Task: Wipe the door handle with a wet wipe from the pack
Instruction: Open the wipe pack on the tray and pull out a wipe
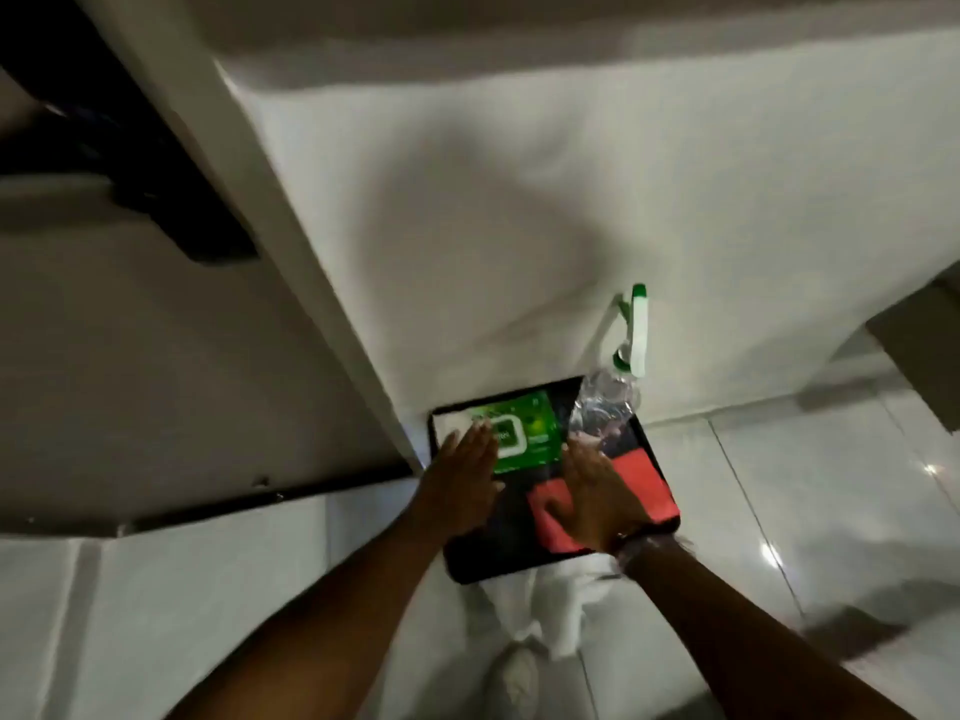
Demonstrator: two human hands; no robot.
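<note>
The green plastic pack of wet wipes (pixel 524 433) lies in a flat black tray (pixel 660 459) on the pale tiled floor (pixel 779 485), beside a clear spray bottle (pixel 605 397) and a red cloth (pixel 644 480). The left hand (pixel 467 467) is flat with fingers spread, reaching over the pack – probably to pull out a wipe. The right hand (pixel 592 485) hangs loose above the cloth, holding nothing – no door handle shows here

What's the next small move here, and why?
Probably bring the left hand down onto the green wipe pack and lift its flap: both hands hover open over the black tray, and no wipe is out yet.
</note>
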